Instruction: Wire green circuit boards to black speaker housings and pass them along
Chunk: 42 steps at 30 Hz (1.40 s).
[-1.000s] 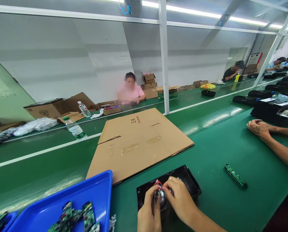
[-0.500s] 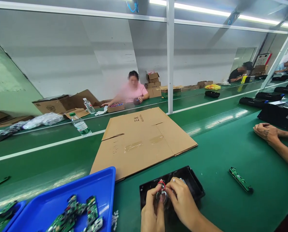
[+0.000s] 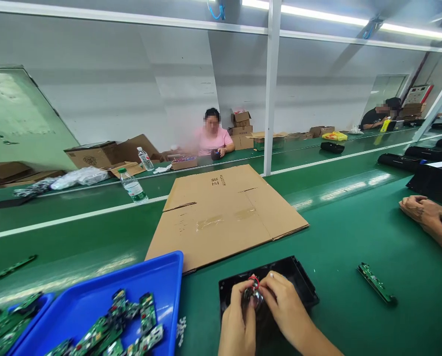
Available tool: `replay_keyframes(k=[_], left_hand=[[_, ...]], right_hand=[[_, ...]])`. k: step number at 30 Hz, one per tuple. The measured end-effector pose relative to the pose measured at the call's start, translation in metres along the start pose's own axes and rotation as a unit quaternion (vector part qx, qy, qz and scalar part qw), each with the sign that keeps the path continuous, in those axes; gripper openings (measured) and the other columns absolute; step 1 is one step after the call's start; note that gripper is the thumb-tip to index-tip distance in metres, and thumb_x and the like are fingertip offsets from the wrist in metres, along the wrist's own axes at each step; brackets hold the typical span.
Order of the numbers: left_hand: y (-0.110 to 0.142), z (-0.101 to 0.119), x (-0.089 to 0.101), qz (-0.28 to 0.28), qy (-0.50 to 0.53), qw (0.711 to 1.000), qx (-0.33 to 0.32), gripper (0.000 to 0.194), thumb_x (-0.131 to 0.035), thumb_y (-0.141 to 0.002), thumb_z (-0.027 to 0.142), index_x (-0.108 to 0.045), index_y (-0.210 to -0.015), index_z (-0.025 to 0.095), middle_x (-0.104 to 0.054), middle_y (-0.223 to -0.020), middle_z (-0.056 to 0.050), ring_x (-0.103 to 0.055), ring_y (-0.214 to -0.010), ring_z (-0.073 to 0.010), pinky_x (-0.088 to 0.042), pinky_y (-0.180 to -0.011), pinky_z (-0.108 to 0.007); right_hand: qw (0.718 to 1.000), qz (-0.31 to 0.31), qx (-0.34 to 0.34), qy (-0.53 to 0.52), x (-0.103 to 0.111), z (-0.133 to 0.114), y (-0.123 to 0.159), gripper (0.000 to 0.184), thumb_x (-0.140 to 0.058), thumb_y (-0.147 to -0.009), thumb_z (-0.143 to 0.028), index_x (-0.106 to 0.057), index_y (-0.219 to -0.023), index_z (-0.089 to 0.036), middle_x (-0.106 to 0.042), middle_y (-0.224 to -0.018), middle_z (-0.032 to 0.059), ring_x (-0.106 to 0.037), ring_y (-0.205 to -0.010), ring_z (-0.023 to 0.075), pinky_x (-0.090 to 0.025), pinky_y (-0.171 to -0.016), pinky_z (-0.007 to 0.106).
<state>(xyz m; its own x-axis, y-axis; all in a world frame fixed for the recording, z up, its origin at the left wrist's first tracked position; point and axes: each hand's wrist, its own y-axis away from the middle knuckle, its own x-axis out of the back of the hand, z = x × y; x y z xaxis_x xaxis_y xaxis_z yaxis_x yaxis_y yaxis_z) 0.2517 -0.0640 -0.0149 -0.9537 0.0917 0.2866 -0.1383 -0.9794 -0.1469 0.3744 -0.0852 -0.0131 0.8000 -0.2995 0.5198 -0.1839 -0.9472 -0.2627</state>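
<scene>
A black plastic housing (image 3: 298, 282) lies open on the green belt near the bottom edge. Both my hands meet over it. My left hand (image 3: 237, 324) and my right hand (image 3: 285, 309) pinch a small round metal speaker part (image 3: 257, 296) with a red wire loop (image 3: 254, 280) on top. The fingers of both hands are closed around that part. Much of the housing's inside is hidden by my hands.
A blue tray (image 3: 94, 309) with several green circuit boards sits to the left. A flat cardboard sheet (image 3: 224, 212) lies beyond the housing. A loose circuit board (image 3: 376, 283) lies right. A co-worker's clasped hands (image 3: 421, 210) rest at right. Water bottles (image 3: 132, 185), boxes and seated people are farther back.
The view has drifted left, so everything shifted right in the picture. My hands stay on the speaker part over the housing, with little change in grip.
</scene>
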Motion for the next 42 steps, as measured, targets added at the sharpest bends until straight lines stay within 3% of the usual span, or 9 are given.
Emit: replay_keyframes(k=[4, 7, 11, 15, 19, 22, 25, 32, 42], left_hand=[[-0.004, 0.005, 0.007, 0.013, 0.009, 1.000, 0.016, 0.026, -0.044, -0.083, 0.038, -0.057, -0.101, 0.024, -0.071, -0.103, -0.007, -0.066, -0.092, -0.0235, -0.049, -0.084, -0.034], [-0.006, 0.004, 0.008, 0.004, 0.012, 0.999, 0.040, 0.032, -0.043, -0.084, 0.039, -0.054, -0.108, 0.022, -0.070, -0.105, -0.008, -0.065, -0.092, -0.0245, -0.048, -0.084, -0.035], [-0.006, 0.005, 0.006, 0.004, 0.021, 0.998, 0.052, 0.036, -0.042, -0.084, 0.042, -0.053, -0.112, 0.022, -0.069, -0.107, -0.009, -0.065, -0.093, -0.0247, -0.046, -0.084, -0.035], [-0.005, 0.010, 0.007, -0.001, 0.017, 0.998, 0.060, 0.038, -0.039, -0.086, 0.042, -0.052, -0.115, 0.021, -0.069, -0.108, -0.009, -0.065, -0.093, -0.0248, -0.046, -0.085, -0.035], [-0.004, 0.013, 0.008, -0.008, 0.014, 0.998, 0.066, 0.038, -0.039, -0.086, 0.038, -0.052, -0.118, 0.021, -0.069, -0.111, -0.008, -0.065, -0.097, -0.0247, -0.046, -0.086, -0.035], [-0.002, 0.013, 0.007, -0.009, 0.018, 0.998, 0.056, 0.037, -0.038, -0.087, 0.034, -0.053, -0.118, 0.021, -0.069, -0.115, -0.009, -0.065, -0.102, -0.0240, -0.046, -0.089, -0.034], [0.000, 0.012, 0.006, -0.009, 0.006, 0.999, 0.048, 0.036, -0.036, -0.088, 0.032, -0.053, -0.118, 0.021, -0.068, -0.117, -0.009, -0.065, -0.106, -0.0234, -0.046, -0.091, -0.034], [0.001, 0.009, 0.005, -0.032, -0.029, 0.999, 0.030, 0.039, -0.033, -0.088, 0.027, -0.053, -0.120, 0.018, -0.067, -0.120, -0.010, -0.064, -0.108, -0.0220, -0.048, -0.094, -0.032], [-0.001, 0.001, 0.007, -0.074, -0.023, 0.997, 0.005, 0.038, -0.038, -0.087, 0.020, -0.058, -0.119, 0.015, -0.069, -0.114, -0.014, -0.065, -0.105, -0.0245, -0.047, -0.096, -0.039]], right_hand=[[0.998, -0.016, -0.035, -0.056, 0.020, 0.001, -0.005, 0.034, -0.031, -0.095, -0.040, -0.060, -0.095, -0.020, -0.062, -0.087, 0.0039, -0.059, -0.078, 0.0147, -0.047, -0.074, 0.026], [0.994, -0.042, -0.063, -0.078, 0.027, 0.001, -0.006, 0.034, -0.029, -0.094, -0.042, -0.051, -0.107, -0.021, -0.062, -0.076, 0.0008, -0.058, -0.066, 0.0131, -0.047, -0.066, 0.024], [0.988, -0.048, -0.107, -0.104, 0.027, -0.003, -0.005, 0.022, -0.038, -0.090, -0.042, -0.045, -0.091, -0.022, -0.062, -0.063, -0.0020, -0.059, -0.059, 0.0132, -0.046, -0.062, 0.023], [0.987, -0.034, -0.120, -0.102, 0.028, -0.007, -0.005, 0.025, -0.047, -0.086, -0.043, -0.054, -0.078, -0.021, -0.062, -0.059, -0.0015, -0.057, -0.054, 0.0129, -0.042, -0.055, 0.022], [0.995, -0.064, -0.042, -0.066, 0.026, -0.008, -0.002, 0.020, -0.054, -0.086, -0.031, -0.067, -0.075, -0.020, -0.067, -0.069, -0.0005, -0.061, -0.063, 0.0132, -0.042, -0.060, 0.022], [0.996, -0.076, 0.030, -0.024, 0.020, -0.006, 0.001, 0.019, -0.052, -0.089, -0.026, -0.071, -0.086, -0.021, -0.071, -0.079, 0.0006, -0.063, -0.072, 0.0149, -0.043, -0.067, 0.023], [0.995, -0.074, 0.058, 0.013, 0.017, -0.005, 0.001, 0.025, -0.044, -0.095, -0.023, -0.069, -0.097, -0.022, -0.070, -0.089, 0.0020, -0.063, -0.080, 0.0160, -0.044, -0.071, 0.024], [0.981, -0.059, 0.070, 0.168, 0.015, 0.000, -0.001, 0.019, -0.049, -0.094, -0.020, -0.066, -0.085, -0.020, -0.064, -0.079, 0.0008, -0.059, -0.073, 0.0150, -0.040, -0.064, 0.024], [0.944, -0.016, 0.187, 0.271, 0.006, 0.013, -0.001, 0.024, -0.048, -0.093, -0.015, -0.056, -0.070, -0.020, -0.058, -0.068, 0.0001, -0.051, -0.067, 0.0156, -0.034, -0.056, 0.027]])
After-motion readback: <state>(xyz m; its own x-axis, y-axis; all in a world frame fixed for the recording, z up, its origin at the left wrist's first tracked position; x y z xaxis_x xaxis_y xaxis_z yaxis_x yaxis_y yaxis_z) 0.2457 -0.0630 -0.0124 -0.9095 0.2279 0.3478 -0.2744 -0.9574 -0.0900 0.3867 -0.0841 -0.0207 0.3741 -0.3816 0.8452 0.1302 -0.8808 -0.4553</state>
